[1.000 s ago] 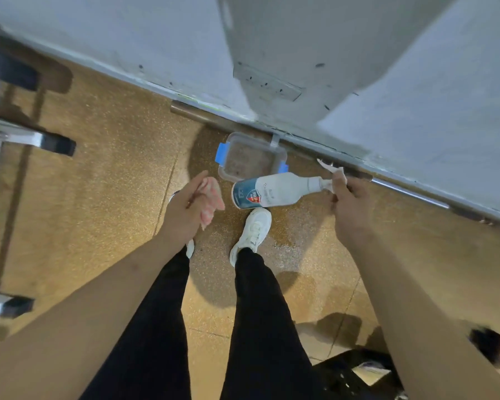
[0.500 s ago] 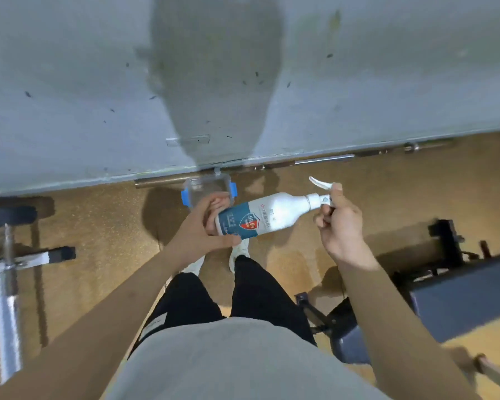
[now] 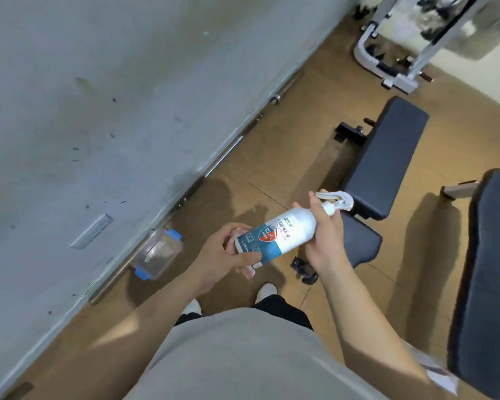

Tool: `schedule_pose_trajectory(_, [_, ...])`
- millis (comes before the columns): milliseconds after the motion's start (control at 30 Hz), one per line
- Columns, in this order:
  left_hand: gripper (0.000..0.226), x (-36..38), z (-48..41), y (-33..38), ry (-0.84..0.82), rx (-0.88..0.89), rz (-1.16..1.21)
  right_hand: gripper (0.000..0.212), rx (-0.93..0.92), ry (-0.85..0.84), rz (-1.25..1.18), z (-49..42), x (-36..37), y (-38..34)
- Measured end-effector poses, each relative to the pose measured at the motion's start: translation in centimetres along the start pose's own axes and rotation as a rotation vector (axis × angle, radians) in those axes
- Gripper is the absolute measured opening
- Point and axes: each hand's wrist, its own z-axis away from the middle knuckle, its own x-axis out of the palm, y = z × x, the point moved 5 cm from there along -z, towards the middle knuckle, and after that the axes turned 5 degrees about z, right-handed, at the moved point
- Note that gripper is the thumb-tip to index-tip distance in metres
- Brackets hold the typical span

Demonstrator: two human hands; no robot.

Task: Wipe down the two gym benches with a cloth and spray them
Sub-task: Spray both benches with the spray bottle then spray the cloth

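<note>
In the middle of the frame, the left hand [image 3: 223, 255] grips the bottle [image 3: 277, 233] bottom and a cloth [image 3: 250, 271], the right hand [image 3: 322, 236] grips its neck, two benches [image 3: 384, 157] at right.

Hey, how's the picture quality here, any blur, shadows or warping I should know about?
Head view: the gym machine at top right is motion-smeared; the spray bottle label stays legible; soft shadows fall beside each bench; the wide lens tilts and bends the wall.
</note>
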Motion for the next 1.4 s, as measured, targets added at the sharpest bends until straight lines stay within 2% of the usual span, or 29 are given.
schedule_pose_trajectory(67, [0.058, 4.4, -1.6, 0.1, -0.071, -0.031, -0.094, 0.044, -0.022, 0.078, -0.037, -0.9, -3.9, -2.3])
schedule_pose_trajectory(200, [0.062, 12.8, -4.7, -1.0, -0.148, -0.099, -0.166, 0.049, -0.045, 0.203, -0.037, -2.7, -11.1, -6.6])
schedule_pose_trajectory(333, [0.058, 18.1, -6.4, -1.6, -0.188, -0.143, -0.202, 0.029, -0.047, 0.337, -0.034, -2.7, -16.2, -9.2])
schedule_pose_trajectory(500, [0.063, 20.4, -8.0, -2.0, -0.248, -0.175, -0.233, 0.018, -0.009, 0.429, -0.015, -2.5, -19.0, -10.1])
schedule_pose_trajectory(567, [0.067, 20.6, -8.5, -2.4, -0.282, -0.198, -0.232, 0.024, -0.062, 0.443, -0.004, -2.3, -19.3, -10.7])
schedule_pose_trajectory(633, [0.084, 21.0, -8.5, -2.9, -0.318, -0.249, -0.217, 0.035, -0.1, 0.444, 0.014, -2.0, -19.5, -11.2])
schedule_pose_trajectory(667, [0.085, 21.4, -8.5, -2.9, -0.336, -0.253, -0.219, 0.035, -0.099, 0.449, 0.01, -2.0, -19.7, -11.3])
schedule_pose_trajectory(767, [0.055, 22.6, -8.4, -2.6, -0.346, -0.224, -0.249, 0.029, -0.044, 0.519, 0.001, -2.2, -21.1, -11.0])
schedule_pose_trajectory(867, [0.049, 23.8, -8.8, -3.2, -0.328, -0.221, -0.275, 0.024, 0.011, 0.57, -0.021, -2.8, -23.3, -10.3])
schedule_pose_trajectory(1033, [0.06, 28.0, -9.1, -5.5, -0.299, -0.266, -0.294, 0.033, 0.013, 0.539, -0.008, -4.0, -28.0, -11.0])
schedule_pose_trajectory(1167, [0.053, 33.3, -9.3, -7.6, -0.246, -0.235, -0.348, 0.019, 0.025, 0.49, 0.071, -5.6, -33.3, -12.8])
schedule_pose_trajectory(1267, [0.051, 38.5, -8.6, -9.6, -0.219, -0.216, -0.346, 0.018, -0.026, 0.395, 0.177, -6.8, -37.6, -14.9])
schedule_pose_trajectory(1400, [0.052, 45.9, -7.0, -13.3, -0.081, -0.266, -0.277, 0.024, -0.04, 0.252, 0.274, -7.8, -43.3, -17.9])
